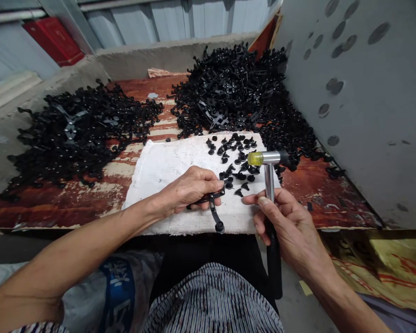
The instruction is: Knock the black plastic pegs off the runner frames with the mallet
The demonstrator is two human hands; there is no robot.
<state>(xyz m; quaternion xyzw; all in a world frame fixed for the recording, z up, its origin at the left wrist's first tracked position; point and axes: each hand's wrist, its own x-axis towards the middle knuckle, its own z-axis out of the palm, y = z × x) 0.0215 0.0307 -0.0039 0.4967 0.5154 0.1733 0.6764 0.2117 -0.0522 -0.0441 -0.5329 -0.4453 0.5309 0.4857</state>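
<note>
My left hand pinches a black hinged metal bracket whose lower arm ends in a round black foot. In my right hand is a small mallet, held upright by its black grip. Its chrome head carries a yellow face on the left and a black one on the right. The right index finger points out toward the loose parts. Several small black caps with stems lie scattered between and beyond my hands on a white cloth.
Behind the cloth rises a large heap of black brackets; another heap spreads at the left. They lie on a worn red-brown tabletop. A grey panel bounds the right side. A red box sits at the back left.
</note>
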